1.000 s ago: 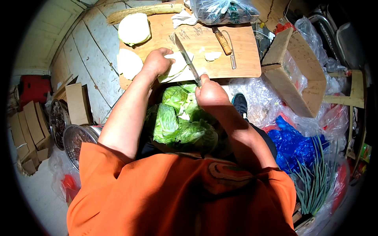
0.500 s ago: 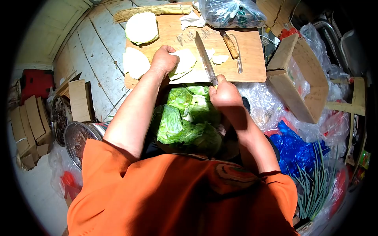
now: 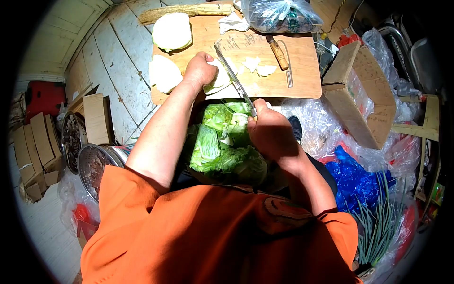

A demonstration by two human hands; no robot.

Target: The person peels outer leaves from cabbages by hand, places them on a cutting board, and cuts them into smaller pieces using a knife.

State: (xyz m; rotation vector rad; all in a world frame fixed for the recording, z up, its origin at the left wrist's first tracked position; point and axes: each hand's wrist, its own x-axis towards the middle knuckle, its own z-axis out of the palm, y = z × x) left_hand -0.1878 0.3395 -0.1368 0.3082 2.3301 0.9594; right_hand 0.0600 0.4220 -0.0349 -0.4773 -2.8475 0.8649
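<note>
The cabbage piece [image 3: 218,81] is on the wooden board [image 3: 302,78], near the edge closest to you, under your left hand [image 3: 201,70]. That hand is curled over the left side of the piece and holds it down. Your right hand [image 3: 272,128] is wrapped tight around the handle of a long knife [image 3: 237,84]. The blade slants up and to the left, along the right side of the piece.

The board is light brown, with dark scratchy marks near its top. A round cabbage [image 3: 172,31] sits at the far left, and a flat cut cabbage [image 3: 164,74] lies below it. Small white bits [image 3: 266,70] are to the right of the blade. Past them is a tool with a wooden handle [image 3: 278,54]. A clear plastic bag [image 3: 282,16] sits at the far edge.

Big green leaves [image 3: 217,146] are heaped between your legs, just below the board. On your left, the room has a grey plank floor [image 3: 106,52], a metal bowl with holes [image 3: 93,170] and folded cardboard [image 3: 41,142]. On your right there is an open cardboard box [image 3: 364,97], a shiny blue bag [image 3: 349,177] and long green onions [image 3: 378,225].
</note>
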